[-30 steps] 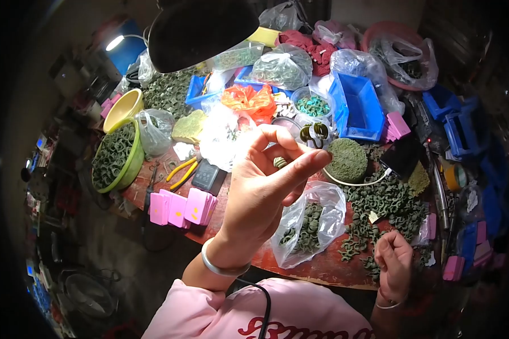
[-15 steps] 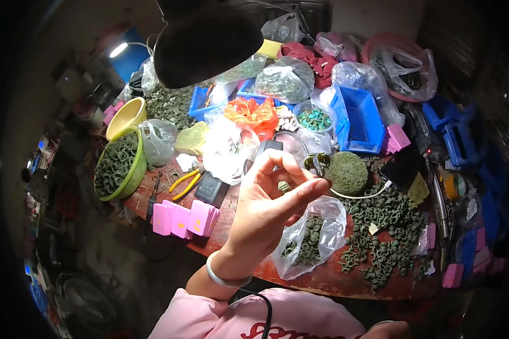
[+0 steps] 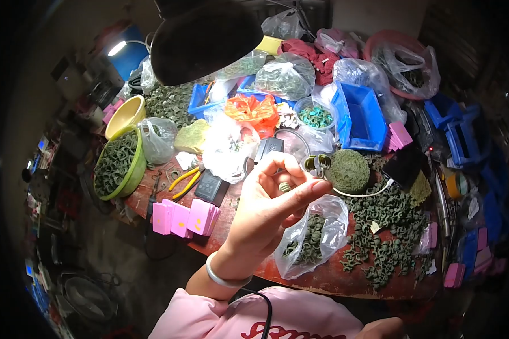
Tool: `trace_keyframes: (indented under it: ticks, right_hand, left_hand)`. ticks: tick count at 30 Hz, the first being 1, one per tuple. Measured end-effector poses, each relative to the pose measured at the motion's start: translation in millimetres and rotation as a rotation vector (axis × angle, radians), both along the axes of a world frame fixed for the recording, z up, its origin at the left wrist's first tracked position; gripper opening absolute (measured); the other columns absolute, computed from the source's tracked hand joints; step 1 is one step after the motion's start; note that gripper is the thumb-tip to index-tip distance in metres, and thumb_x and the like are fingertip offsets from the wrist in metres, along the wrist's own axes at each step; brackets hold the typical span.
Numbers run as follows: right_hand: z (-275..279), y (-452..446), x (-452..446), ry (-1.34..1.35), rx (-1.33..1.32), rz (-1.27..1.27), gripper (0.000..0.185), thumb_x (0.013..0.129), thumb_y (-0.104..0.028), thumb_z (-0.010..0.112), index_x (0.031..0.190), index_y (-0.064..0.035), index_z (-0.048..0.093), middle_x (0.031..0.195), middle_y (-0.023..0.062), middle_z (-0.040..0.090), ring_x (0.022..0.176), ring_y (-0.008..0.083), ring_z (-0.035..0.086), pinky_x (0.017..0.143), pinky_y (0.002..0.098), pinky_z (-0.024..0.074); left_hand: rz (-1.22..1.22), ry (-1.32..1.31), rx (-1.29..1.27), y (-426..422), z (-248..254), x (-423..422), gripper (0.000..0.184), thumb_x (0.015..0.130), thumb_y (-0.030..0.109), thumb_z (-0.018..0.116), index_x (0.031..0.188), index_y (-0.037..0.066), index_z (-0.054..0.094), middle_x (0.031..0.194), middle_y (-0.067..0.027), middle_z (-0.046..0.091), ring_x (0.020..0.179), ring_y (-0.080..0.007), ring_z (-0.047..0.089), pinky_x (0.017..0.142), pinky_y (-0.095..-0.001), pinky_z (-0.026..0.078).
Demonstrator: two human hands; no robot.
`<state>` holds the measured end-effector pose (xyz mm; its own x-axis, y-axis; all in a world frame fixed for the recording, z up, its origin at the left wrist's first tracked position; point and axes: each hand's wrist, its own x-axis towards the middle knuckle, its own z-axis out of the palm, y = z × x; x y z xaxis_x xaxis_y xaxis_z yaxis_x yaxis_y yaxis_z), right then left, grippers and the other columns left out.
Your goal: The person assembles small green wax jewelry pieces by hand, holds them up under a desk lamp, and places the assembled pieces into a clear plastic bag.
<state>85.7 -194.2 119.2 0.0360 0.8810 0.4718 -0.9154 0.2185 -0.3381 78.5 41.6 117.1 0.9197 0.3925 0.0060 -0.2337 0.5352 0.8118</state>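
My left hand (image 3: 274, 189), with a silver bangle (image 3: 227, 271) on its wrist, is raised over the table. Thumb and index finger are pinched at a small, shiny, dark curved piece (image 3: 316, 163) with striped ends, which looks like a piece of jewellery. A second small striped green piece (image 3: 285, 186) shows inside the curled fingers. Below the hand, an open clear plastic bag (image 3: 336, 223) holds dark green curved pieces. A heap of similar loose green pieces (image 3: 384, 237) lies to its right. Of my right arm (image 3: 383, 327), only a bit shows at the bottom edge; the hand is out of sight.
A black lamp shade (image 3: 206, 42) hangs above the table. A green basin (image 3: 133, 181) of pieces, yellow-handled pliers (image 3: 186, 183) and pink blocks (image 3: 181, 219) are on the left. Behind the hand are a round green pad (image 3: 349, 170) and a blue bin (image 3: 359, 121).
The curved piece at my left fingertips has turned slightly, while the hand has stayed nearly in place. A little more of my right arm shows at the bottom edge.
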Motion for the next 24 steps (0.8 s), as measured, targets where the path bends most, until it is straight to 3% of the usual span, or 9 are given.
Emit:
trace_keyframes:
  ticks: [6, 11, 14, 16, 21, 24]
  right_hand:
    - [-4.1, 5.2, -1.5, -0.111, 0.081, -0.026, 0.038, 0.092, -0.022, 0.057, 0.105, 0.0137, 0.054, 0.121, 0.0379, 0.046, 0.103, 0.04, 0.058, 0.079, 0.0356, 0.055]
    - [-16.6, 5.1, -0.7, -0.129, 0.216, 0.007, 0.038, 0.091, -0.022, 0.058, 0.108, 0.0115, 0.054, 0.125, 0.0384, 0.042, 0.11, 0.0368, 0.055, 0.078, 0.0359, 0.0554]
    - [-4.4, 5.3, 6.6, -0.1, 0.135, -0.01, 0.03, 0.089, -0.014, 0.063, 0.102, 0.0122, 0.056, 0.112, 0.0425, 0.051, 0.1, 0.0431, 0.06, 0.076, 0.0383, 0.0554]
    - [-8.5, 5.4, 6.0, -0.086, 0.157, -0.003, 0.03, 0.088, -0.015, 0.063, 0.101, 0.0118, 0.057, 0.112, 0.0418, 0.051, 0.1, 0.043, 0.06, 0.077, 0.039, 0.055]
    - [-11.5, 1.1, 3.0, -0.005, 0.157, 0.068, 0.029, 0.088, -0.015, 0.064, 0.098, 0.0109, 0.059, 0.112, 0.0398, 0.052, 0.101, 0.0443, 0.059, 0.081, 0.0438, 0.053]
    - [-5.0, 2.0, 0.2, -0.115, 0.093, -0.095, 0.028, 0.087, -0.016, 0.066, 0.095, 0.0104, 0.06, 0.111, 0.0385, 0.053, 0.101, 0.0464, 0.058, 0.081, 0.0474, 0.0517]
  left_hand:
    - [-0.065, 0.078, -0.118, -0.8, 1.6, 0.7, 0.033, 0.078, 0.003, 0.074, 0.092, 0.011, 0.045, 0.074, 0.0001, 0.057, 0.049, -0.0014, 0.042, 0.041, -0.0159, 0.023]
    - [-0.003, -0.015, -0.002, 2.7, -2.7, 2.4, 0.035, 0.078, 0.001, 0.073, 0.099, 0.008, 0.047, 0.077, -0.0032, 0.06, 0.054, -0.0012, 0.048, 0.042, -0.0143, 0.03]
    - [0.194, -0.047, 0.182, -0.1, 8.4, 2.2, 0.034, 0.078, -0.001, 0.072, 0.101, 0.006, 0.048, 0.079, -0.0046, 0.062, 0.056, -0.0018, 0.05, 0.043, -0.0138, 0.034]
    - [0.266, -0.084, 0.255, 0.9, 17.7, -3.2, 0.034, 0.077, -0.002, 0.073, 0.101, 0.005, 0.049, 0.079, -0.0045, 0.062, 0.055, -0.0019, 0.05, 0.043, -0.0141, 0.032]
    - [0.253, -0.125, 0.18, 13.1, 25.0, -10.3, 0.035, 0.076, -0.001, 0.074, 0.1, 0.006, 0.049, 0.075, -0.0042, 0.061, 0.051, -0.0014, 0.046, 0.041, -0.0151, 0.028]
    - [0.265, -0.123, 0.164, 13.9, 25.3, -9.6, 0.034, 0.076, -0.001, 0.073, 0.099, 0.006, 0.05, 0.074, -0.0039, 0.061, 0.05, -0.0018, 0.046, 0.041, -0.0155, 0.028]
